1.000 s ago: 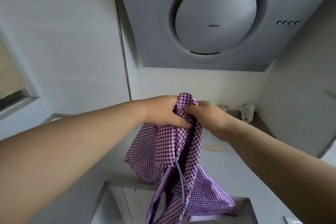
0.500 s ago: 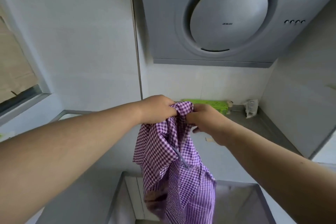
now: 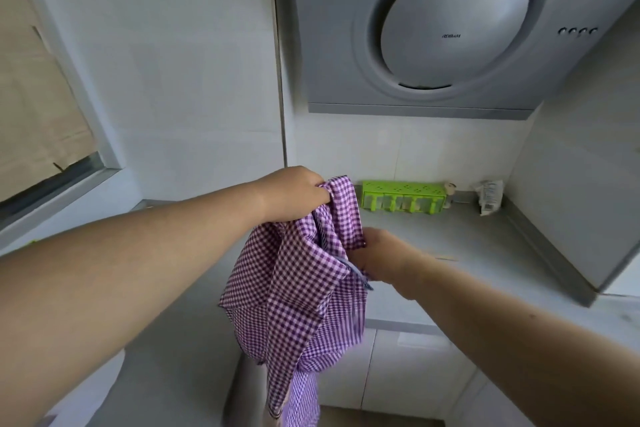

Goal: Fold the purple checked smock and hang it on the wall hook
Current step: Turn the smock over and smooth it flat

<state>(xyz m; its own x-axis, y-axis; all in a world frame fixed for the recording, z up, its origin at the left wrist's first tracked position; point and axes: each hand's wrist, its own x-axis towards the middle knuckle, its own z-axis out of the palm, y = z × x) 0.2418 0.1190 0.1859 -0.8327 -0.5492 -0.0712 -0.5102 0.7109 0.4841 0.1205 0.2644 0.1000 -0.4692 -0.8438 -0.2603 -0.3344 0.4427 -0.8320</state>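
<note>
The purple checked smock hangs bunched in front of me over the counter's edge. My left hand grips its top, fingers curled round the gathered cloth. My right hand is lower, at the smock's right side, its fingers tucked into the fabric and partly hidden by it, holding a fold. The smock's lower end trails down below the counter line. No wall hook shows in this view.
A grey counter runs to the right corner. A green rack and a small packet stand at its back. A grey range hood hangs above. A window is at the left, white walls around.
My right hand has dropped from the smock's top to lower on its right side. The smock has risen and bunched. The view has shifted left, showing the green rack.
</note>
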